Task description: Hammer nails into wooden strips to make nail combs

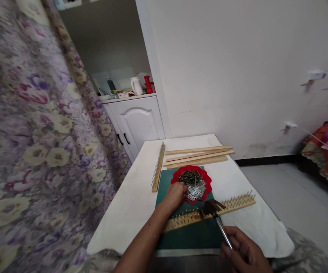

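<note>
My left hand (177, 193) reaches over the left rim of a red scalloped dish (208, 181). Its fingers are curled closed at a heap of silvery nails (196, 190); what they pinch is hidden. Darker, brownish nails (191, 176) fill the back of the dish. In my right hand (242, 248), low at the right, is a claw hammer (221, 225), gripped by its metal handle. The hammer head lies over a wooden strip (236, 204) studded with rows of upright nails, covering part of it. That strip slants across a green mat (191, 237) in front of the dish.
Another nail-studded strip (158, 167) lies at the mat's left edge. Several bare wooden strips (198, 154) lie behind the dish on the white-covered table (130, 212). A floral curtain (53, 151) hangs at the left, with a white cabinet (141, 121) and a wall behind.
</note>
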Demonstrator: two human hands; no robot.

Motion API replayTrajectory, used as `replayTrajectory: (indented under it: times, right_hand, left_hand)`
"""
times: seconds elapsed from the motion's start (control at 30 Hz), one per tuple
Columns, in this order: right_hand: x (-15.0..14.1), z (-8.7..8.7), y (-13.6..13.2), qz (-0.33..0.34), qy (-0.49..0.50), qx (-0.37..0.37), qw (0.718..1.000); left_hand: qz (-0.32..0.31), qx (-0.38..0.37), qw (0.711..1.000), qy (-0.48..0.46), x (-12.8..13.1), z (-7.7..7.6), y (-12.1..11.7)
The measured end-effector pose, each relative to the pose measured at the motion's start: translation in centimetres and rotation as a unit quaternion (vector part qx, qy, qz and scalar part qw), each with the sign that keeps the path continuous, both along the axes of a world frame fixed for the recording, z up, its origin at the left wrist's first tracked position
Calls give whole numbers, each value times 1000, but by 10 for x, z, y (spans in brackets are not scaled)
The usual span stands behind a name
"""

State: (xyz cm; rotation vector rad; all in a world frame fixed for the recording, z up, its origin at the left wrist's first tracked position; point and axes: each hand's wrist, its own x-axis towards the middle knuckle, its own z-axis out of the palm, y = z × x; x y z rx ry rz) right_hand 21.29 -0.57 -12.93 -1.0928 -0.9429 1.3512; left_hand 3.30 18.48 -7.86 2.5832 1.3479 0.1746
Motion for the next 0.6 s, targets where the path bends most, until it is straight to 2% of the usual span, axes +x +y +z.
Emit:
replayTrajectory:
  times: [0.13,0.4,0.5,0.6]
  right_hand:
    - [2,-4,2,-9,17,-8,1000]
    - [3,3,-2,-9,15,19,1000]
    - [2,4,-3,-9,19,16,1000]
    - [0,5,-3,-17,8,15,1000]
  left_hand:
    - [-1,0,1000,24,3,2,2]
    - [-39,7,999,17,1,12,-3]
    - [-32,14,999,-25,-6,17,-10]
    - [-20,22,994,-108,-17,18,-18]
